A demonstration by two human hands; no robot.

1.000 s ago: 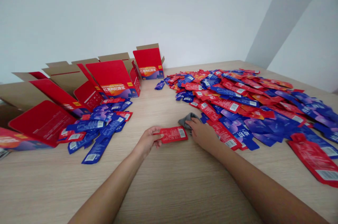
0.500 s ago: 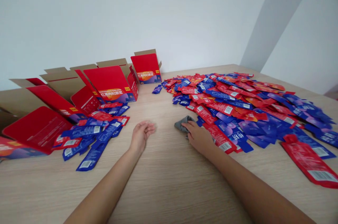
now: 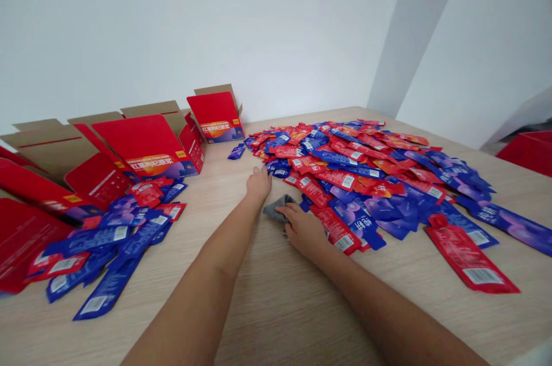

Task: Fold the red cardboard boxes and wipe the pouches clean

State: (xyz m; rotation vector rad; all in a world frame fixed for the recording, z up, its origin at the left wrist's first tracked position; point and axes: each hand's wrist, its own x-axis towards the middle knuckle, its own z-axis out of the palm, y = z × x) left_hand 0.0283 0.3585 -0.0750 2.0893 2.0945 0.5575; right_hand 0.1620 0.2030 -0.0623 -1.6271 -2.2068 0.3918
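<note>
My right hand (image 3: 307, 229) is closed on a grey cloth (image 3: 278, 208), pressing it to the table in front of the pile. Beyond it, my left hand (image 3: 259, 183) reaches forward with fingers partly stretched and nothing visible in them. Its fingertips are by a blue pouch (image 3: 279, 169) at the pile's near left edge; whether they touch it I cannot tell. The big heap of red and blue pouches (image 3: 334, 153) spreads over the right half of the table.
Open red cardboard boxes (image 3: 140, 142) line the left side, with another box (image 3: 218, 116) farther back. A smaller heap of pouches (image 3: 125, 228) lies before them. One blue pouch (image 3: 237, 151) rests apart. A single red pouch (image 3: 468, 254) lies at the near right of the wooden table (image 3: 267, 308).
My left hand has moved forward and right to the pile's edge. The view has turned right, so the boxes and pouches appear farther left. My right hand still holds the cloth.
</note>
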